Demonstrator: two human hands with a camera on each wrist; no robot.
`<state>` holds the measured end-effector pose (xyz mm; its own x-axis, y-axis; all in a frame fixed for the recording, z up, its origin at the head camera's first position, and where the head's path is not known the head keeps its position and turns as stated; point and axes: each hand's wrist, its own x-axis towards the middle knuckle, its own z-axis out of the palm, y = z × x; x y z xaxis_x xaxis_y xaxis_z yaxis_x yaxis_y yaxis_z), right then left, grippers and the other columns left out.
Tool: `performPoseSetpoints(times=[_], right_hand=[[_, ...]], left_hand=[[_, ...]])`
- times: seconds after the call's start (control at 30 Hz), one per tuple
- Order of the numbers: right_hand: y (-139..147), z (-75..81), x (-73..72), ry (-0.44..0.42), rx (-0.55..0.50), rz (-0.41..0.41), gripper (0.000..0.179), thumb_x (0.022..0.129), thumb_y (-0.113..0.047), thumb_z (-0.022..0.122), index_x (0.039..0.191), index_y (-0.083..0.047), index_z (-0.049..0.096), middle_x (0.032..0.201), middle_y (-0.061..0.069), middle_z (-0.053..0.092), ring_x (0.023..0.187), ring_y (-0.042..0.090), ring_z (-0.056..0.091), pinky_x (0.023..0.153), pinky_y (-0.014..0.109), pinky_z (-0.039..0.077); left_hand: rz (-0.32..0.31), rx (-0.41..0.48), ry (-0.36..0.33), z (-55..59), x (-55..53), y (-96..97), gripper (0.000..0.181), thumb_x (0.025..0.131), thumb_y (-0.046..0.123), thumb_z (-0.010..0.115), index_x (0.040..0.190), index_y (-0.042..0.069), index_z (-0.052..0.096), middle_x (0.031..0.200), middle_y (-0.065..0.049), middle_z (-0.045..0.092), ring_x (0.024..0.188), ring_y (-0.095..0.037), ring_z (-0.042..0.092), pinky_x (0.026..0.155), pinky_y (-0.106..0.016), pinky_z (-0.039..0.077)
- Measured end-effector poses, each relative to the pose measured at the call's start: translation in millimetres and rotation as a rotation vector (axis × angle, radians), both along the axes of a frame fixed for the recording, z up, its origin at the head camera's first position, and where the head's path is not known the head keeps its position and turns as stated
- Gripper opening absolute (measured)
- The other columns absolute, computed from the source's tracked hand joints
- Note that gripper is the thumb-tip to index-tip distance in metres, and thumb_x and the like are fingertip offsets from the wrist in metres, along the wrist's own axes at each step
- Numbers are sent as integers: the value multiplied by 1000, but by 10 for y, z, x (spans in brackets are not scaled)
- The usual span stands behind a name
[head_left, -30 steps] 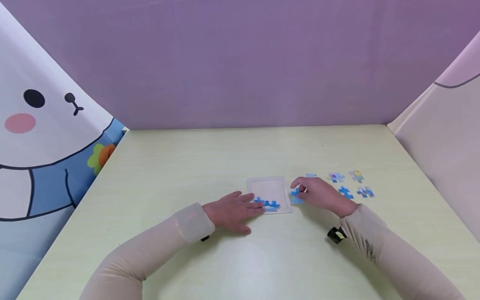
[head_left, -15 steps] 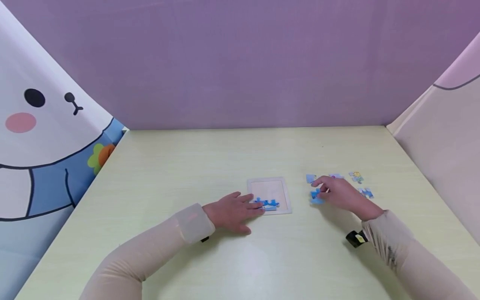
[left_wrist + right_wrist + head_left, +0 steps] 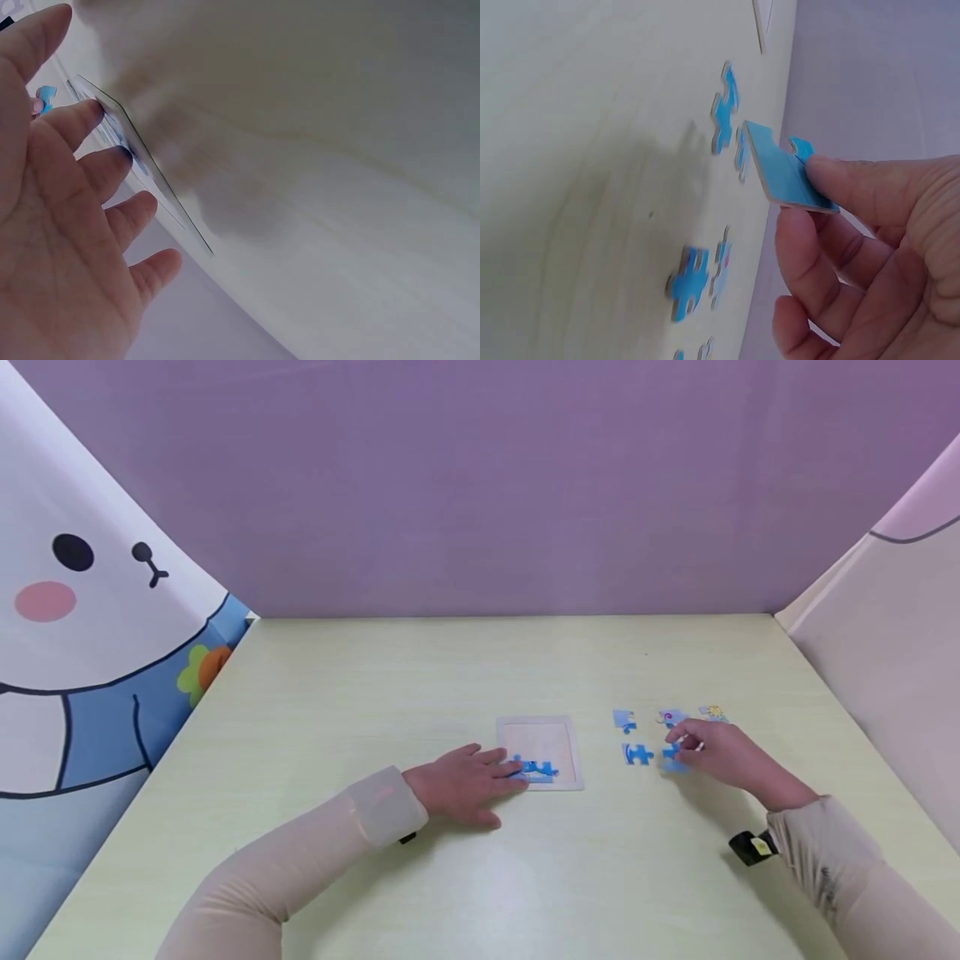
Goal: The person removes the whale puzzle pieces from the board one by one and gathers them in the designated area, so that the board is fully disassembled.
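My right hand pinches a blue jigsaw piece between thumb and fingers, held up off the table in the right wrist view. The piece has a straight edge. On the left, my left hand lies with spread fingers, its fingertips over the near left side of a pale square puzzle frame. Blue jigsaw pieces sit along the frame's near edge, partly covered by those fingers. The left wrist view shows the same hand's palm and straight fingers at the frame's rim.
Loose pieces lie right of the frame: a light blue one, a blue one, one with a pink swirl, and one with a yellow sun, partly hidden behind my right hand. A purple cloth wall stands behind the table.
My right hand has moved rightward, away from the frame, carrying the blue jigsaw piece past the loose pieces. The left hand has stayed on the frame.
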<state>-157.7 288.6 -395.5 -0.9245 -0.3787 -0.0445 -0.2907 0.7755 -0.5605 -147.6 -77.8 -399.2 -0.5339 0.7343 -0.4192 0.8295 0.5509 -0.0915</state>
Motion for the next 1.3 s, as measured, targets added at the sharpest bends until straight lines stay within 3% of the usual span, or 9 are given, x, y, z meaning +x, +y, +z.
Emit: performPoseSetpoints(times=[0.33, 0.63, 0.93, 1.3], right_hand=[[223, 19, 4, -88, 29, -30, 15, 87, 0, 63, 101, 4, 63, 82, 5, 64, 73, 18, 58, 60, 33, 47], [443, 22, -61, -208, 19, -36, 21, 89, -1, 58, 107, 9, 61, 79, 0, 65, 67, 17, 60, 59, 32, 44], [599, 57, -117, -263, 42, 24, 17, 88, 1, 59, 101, 11, 63, 74, 0, 63, 65, 18, 63, 63, 31, 49], [783, 101, -140, -396, 8, 56, 17, 85, 5, 57, 99, 12, 61, 82, 4, 65, 66, 16, 61, 63, 28, 52]], left_hand=[[60, 40, -79, 23, -17, -64, 61, 94, 47, 53, 150, 29, 34, 158, -3, 22, 145, -25, 18, 114, -46, 20], [36, 40, -118, 36, -17, -90, 59, 95, 47, 51, 150, 33, 33, 158, 3, 20, 145, -22, 18, 114, -45, 19], [33, 49, -134, 24, -17, -93, 55, 95, 46, 51, 147, 38, 36, 158, 3, 19, 145, -22, 17, 114, -45, 19], [43, 33, -124, 27, -19, -94, 57, 94, 47, 52, 148, 38, 35, 158, 4, 20, 145, -21, 17, 114, -45, 19]])
